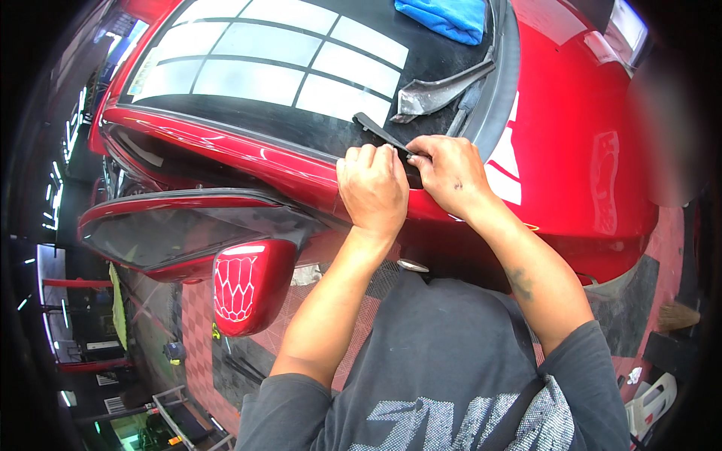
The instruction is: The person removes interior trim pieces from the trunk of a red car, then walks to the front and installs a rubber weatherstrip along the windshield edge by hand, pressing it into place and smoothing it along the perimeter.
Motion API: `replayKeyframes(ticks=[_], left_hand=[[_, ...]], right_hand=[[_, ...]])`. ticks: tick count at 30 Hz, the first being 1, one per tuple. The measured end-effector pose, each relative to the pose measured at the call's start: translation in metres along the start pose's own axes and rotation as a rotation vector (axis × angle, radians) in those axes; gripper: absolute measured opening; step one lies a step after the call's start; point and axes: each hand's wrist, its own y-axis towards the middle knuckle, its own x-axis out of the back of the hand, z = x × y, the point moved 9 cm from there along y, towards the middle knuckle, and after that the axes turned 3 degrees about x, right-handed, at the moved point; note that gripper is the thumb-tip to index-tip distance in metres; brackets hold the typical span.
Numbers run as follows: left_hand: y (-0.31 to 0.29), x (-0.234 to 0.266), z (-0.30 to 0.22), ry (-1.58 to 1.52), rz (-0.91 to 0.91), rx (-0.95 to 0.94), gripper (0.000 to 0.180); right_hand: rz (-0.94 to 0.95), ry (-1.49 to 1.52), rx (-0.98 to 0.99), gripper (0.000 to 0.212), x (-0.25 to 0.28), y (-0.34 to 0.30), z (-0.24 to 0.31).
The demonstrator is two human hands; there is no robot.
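Note:
Both hands work close together at the lower corner of a red car's windshield (301, 124). My right hand (453, 174) pinches a thin black trim strip (382, 133), thumb and fingers closed at its near end. The strip's other end points up and left over the glass. Beside it, touching or nearly touching the right hand, my left hand (373, 188) is closed with its knuckles up. Whatever its fingers grip is hidden behind them. A dusty, curved dark plastic trim piece (440, 92) lies on the glass just beyond the hands.
A folded blue cloth (445, 18) rests farther up on the windshield. To the left the car door (180, 225) stands open, with a red side mirror (252, 289) jutting toward me. The red hood (579, 128) spreads to the right. A white plastic chair (653, 402) stands at lower right.

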Motion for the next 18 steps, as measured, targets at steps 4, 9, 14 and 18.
replayKeyframes(ticks=[4,9,14,18], left_hand=[[0.005,0.005,0.011,-0.02,0.087,-0.013,0.007],[0.008,0.034,0.027,0.052,0.111,0.047,0.017],[0.028,0.009,0.005,0.123,0.134,-0.051,0.016],[-0.009,-0.001,0.015,-0.029,0.057,0.097,0.013]], right_hand=[[0.002,0.018,0.009,0.019,0.006,-0.002,-0.004],[0.029,0.028,0.071,0.018,-0.006,0.002,0.017],[-0.001,0.049,0.115,0.016,0.007,0.007,0.003],[0.01,0.03,0.089,0.017,-0.002,-0.013,-0.009]])
